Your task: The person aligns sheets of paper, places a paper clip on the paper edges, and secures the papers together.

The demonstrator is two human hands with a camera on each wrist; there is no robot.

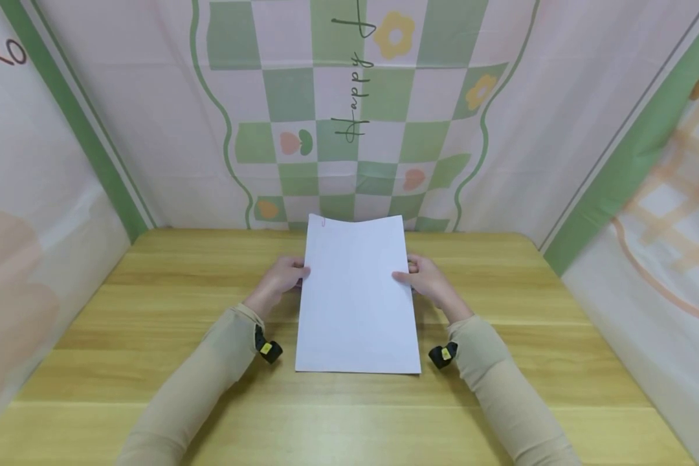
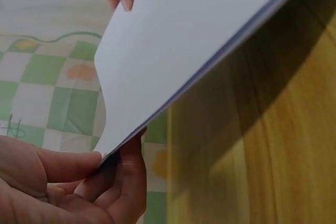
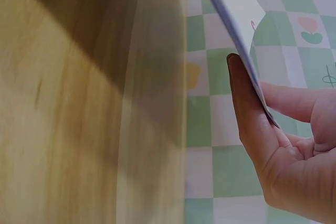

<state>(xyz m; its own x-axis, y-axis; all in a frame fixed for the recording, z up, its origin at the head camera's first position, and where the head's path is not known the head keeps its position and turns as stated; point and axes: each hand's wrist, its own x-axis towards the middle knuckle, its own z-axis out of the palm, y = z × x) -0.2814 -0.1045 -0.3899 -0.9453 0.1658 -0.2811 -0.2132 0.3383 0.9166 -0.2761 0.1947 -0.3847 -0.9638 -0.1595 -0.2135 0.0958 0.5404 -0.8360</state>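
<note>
Both hands hold a thin stack of white paper [image 1: 355, 304] by its long sides, raised over the table with its far edge bowed. My left hand [image 1: 284, 275] pinches the left side, thumb on top and fingers underneath. On the opposite side my right hand [image 1: 428, 279] grips the edge the same way, its fingers [image 3: 247, 98] lying behind the paper in the right wrist view. A small reddish paper clip [image 1: 323, 222] sits at the far left corner. Layered edges of the paper [image 2: 210, 64] show in the left wrist view.
The wooden table [image 1: 349, 421] lies below, with the paper's shadow on it. A checked green and white curtain [image 1: 338, 97] hangs right behind its far edge, and more printed cloth [image 1: 664, 213] closes off the sides. Each wrist wears a small black camera [image 1: 269, 349].
</note>
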